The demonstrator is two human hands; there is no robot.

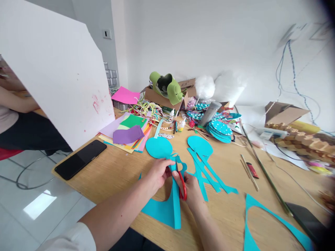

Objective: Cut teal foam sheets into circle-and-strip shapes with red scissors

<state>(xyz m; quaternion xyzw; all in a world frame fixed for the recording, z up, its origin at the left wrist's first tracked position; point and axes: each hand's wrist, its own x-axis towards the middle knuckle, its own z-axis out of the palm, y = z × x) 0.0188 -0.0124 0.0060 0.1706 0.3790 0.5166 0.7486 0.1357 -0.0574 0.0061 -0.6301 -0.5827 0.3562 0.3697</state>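
My left hand [162,170] pinches the upper part of a folded blue paper sheet [177,209], which hangs toward the table's front edge. My right hand [192,190] is closed round the red handles of a pair of scissors [184,190]. The dark blades point away from me, along the right side of the fold. Just beyond my hands lies a blue paper disc [158,147]. Another disc [200,145] rests to the right, with crossed blue strips [204,174] below it.
A black phone [81,159] lies at the left edge beside coloured papers [128,134]. A metal flask [210,114], patterned discs [219,130] and boxes stand at the back. Blue offcut [274,213], sticks [250,172] and a long stem are at right. A person sits behind the white board [60,66].
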